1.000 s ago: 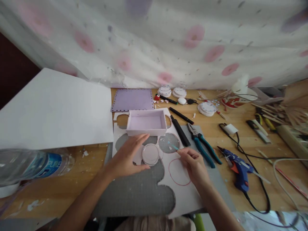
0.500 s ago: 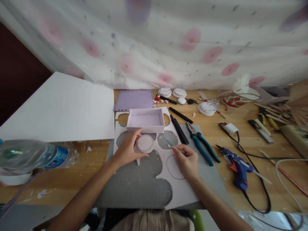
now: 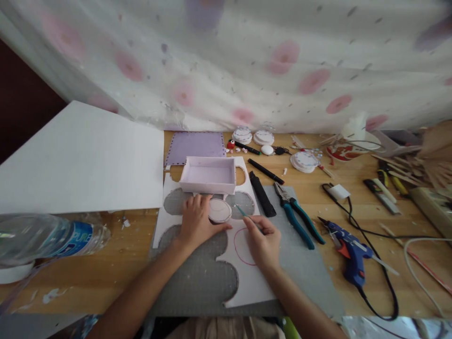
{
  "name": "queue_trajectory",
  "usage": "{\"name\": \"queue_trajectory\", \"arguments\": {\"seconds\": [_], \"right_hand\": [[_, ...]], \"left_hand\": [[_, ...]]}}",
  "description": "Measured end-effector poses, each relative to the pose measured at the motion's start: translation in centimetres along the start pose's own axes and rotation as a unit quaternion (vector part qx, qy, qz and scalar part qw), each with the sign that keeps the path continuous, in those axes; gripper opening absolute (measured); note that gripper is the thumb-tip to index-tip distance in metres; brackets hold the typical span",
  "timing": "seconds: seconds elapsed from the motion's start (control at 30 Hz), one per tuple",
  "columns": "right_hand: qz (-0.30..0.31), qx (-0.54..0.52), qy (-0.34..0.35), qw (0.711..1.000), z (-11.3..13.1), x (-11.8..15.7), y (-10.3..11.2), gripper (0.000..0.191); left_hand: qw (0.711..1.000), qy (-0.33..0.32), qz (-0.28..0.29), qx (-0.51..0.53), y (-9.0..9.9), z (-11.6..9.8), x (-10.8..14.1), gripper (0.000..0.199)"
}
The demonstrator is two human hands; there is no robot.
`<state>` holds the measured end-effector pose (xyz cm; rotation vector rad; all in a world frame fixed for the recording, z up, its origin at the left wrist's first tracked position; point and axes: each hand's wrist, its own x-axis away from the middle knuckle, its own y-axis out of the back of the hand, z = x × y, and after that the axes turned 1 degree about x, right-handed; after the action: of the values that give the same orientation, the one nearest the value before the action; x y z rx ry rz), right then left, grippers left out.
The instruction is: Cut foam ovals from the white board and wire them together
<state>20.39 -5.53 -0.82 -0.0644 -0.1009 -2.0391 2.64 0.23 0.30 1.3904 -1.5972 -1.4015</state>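
My left hand (image 3: 197, 220) curls round the side of a round white disc (image 3: 219, 212), tilted, with a dark line near its edge. In my right hand (image 3: 263, 238) is a slim teal-handled tool (image 3: 241, 210), pinched like a pen; its tip is too small to make out and points at the disc, apart from it. Beneath both hands lies a white foam sheet (image 3: 249, 287) with several round cut-outs and a red circle drawn on it, over a grey cutting mat (image 3: 187, 289). An open pale lilac box (image 3: 208, 186) rests on the sheet's far part.
Right of the sheet lie black markers (image 3: 262, 194), teal-handled pliers (image 3: 295, 217) and a blue glue gun (image 3: 353, 256) with its cable. Stacked white discs (image 3: 304, 161) stand farther back. A large white board (image 3: 84, 165) and a plastic bottle (image 3: 49, 238) take up the left.
My left hand has turned over the disc, which now leans more. The foam sheet and box have shifted left. My right hand has moved slightly left with its tool.
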Motion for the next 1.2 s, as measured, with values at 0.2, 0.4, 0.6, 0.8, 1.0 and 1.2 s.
{"name": "queue_trajectory", "arguments": {"seconds": [0.2,0.4,0.6,0.8,1.0,1.2], "right_hand": [[0.002,-0.015,-0.011,1.0,-0.2,0.0,0.3,0.024],[0.013,-0.024,-0.017,0.999,-0.3,0.1,0.5,0.024],[0.018,-0.031,-0.018,0.999,-0.8,-0.1,0.7,0.024],[0.026,-0.031,-0.022,0.999,-0.5,-0.1,0.7,0.024],[0.025,-0.039,-0.025,0.999,-0.6,-0.1,0.8,0.025],[0.031,-0.037,-0.024,0.999,-0.6,-0.1,0.8,0.025]], "left_hand": [[0.995,-0.035,0.02,0.092,0.6,1.6,0.4,0.063],[0.987,-0.086,0.006,0.134,0.3,1.2,0.1,0.051],[0.978,-0.116,0.02,0.172,-0.1,1.4,0.0,0.062],[0.988,-0.078,0.008,0.131,-0.6,0.2,0.8,0.066],[0.988,-0.1,0.032,0.118,-0.1,0.6,0.8,0.076],[0.962,-0.218,0.011,0.166,0.8,2.3,1.5,0.039]]}}
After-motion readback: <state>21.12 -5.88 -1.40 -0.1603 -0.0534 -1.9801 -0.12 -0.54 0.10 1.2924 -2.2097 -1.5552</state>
